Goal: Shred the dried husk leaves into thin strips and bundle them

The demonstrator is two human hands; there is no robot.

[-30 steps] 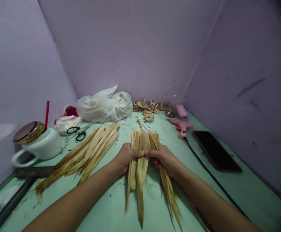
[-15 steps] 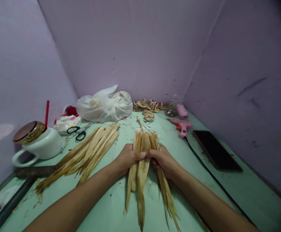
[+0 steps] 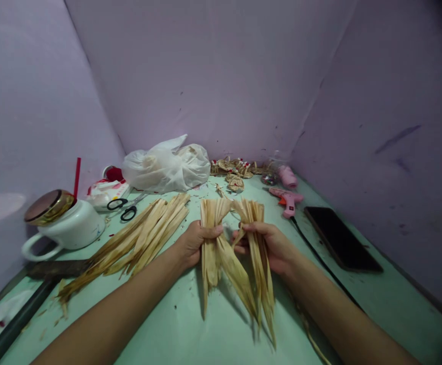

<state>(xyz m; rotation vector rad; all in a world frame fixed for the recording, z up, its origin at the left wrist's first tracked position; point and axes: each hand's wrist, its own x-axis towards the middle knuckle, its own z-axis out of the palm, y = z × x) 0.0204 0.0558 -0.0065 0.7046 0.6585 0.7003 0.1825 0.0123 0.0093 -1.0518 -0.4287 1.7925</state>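
Note:
Dried, straw-coloured leaf strips that look like corn husks are in both hands above the middle of the table. My left hand is closed on one bunch of husk strips, its thumb lying across the front. Closed round a second bunch of husk strips is my right hand, with thumb and fingers pinching near the top. One wide strip slants between the two bunches toward the lower right. To the left, a larger pile of husk strips lies on the table.
Left side: scissors, a white mug with a lid-like round piece on it, and a hammer. At the back sit a plastic bag and woven pieces. A pink glue gun and a phone lie right.
My hands have moved apart, splitting the husk strips into two bunches with a gap at the top. The wide middle strip now slants to the right.

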